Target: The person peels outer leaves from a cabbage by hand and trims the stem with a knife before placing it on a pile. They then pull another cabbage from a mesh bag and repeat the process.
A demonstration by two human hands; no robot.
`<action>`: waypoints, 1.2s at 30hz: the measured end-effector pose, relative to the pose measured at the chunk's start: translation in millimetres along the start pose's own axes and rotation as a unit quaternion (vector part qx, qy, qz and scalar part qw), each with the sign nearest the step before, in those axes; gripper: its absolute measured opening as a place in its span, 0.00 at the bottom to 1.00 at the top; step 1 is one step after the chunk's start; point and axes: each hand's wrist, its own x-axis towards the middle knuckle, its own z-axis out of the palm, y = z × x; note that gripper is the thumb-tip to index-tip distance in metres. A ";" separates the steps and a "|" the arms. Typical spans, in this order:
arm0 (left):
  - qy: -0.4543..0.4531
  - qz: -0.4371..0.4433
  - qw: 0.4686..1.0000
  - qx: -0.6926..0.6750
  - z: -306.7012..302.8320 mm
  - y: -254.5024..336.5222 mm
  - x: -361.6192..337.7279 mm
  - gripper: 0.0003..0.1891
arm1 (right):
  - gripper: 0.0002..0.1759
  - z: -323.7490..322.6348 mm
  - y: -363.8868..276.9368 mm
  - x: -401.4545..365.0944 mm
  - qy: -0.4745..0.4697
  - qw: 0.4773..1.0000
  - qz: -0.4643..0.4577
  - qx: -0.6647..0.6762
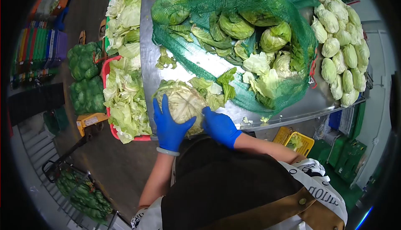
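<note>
A pale, veined cabbage [180, 102] lies at the near edge of the steel table [188, 69], among loose outer leaves. My left hand [170, 121], in a blue glove, grips its near left side with thumb and fingers spread around it. At the cabbage's right side is my right hand [220, 127], also blue-gloved, with its fingers curled closed. Whatever that hand holds, if anything, is hidden. Just beyond, a green mesh bag [184, 59] lies spread open with several green cabbages [236, 24] and loose leaves in it.
Trimmed cabbages [344, 56] are piled at the table's right end. Along the left edge, a red crate [107, 117] and a green crate [107, 42] hold cabbage leaves. Full green mesh sacks [85, 94] stand on the floor at left. A yellow basket [307, 144] sits below the table at right.
</note>
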 end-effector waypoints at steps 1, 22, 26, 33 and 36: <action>-0.001 -0.001 1.000 0.002 0.5 1.5 0.4 0.57 | 0.12 1.6 -0.7 2.5 -0.002 1.000 0.003 -0.023; -0.101 0.002 0.994 -0.052 -15.8 -38.5 76.2 0.50 | 0.14 35.1 21.8 42.8 0.032 0.983 0.009 -0.180; -0.104 0.007 0.988 -0.113 -8.6 -56.6 93.3 0.50 | 0.15 24.5 15.9 50.9 0.056 0.986 -0.026 -0.156; -0.041 0.056 0.997 -0.031 -7.5 -16.5 39.5 0.52 | 0.13 27.6 13.8 6.3 -0.007 0.994 0.054 -0.095; -0.143 0.028 0.983 -0.116 -17.8 -49.4 96.2 0.50 | 0.11 39.7 20.0 41.2 0.024 0.992 0.042 -0.117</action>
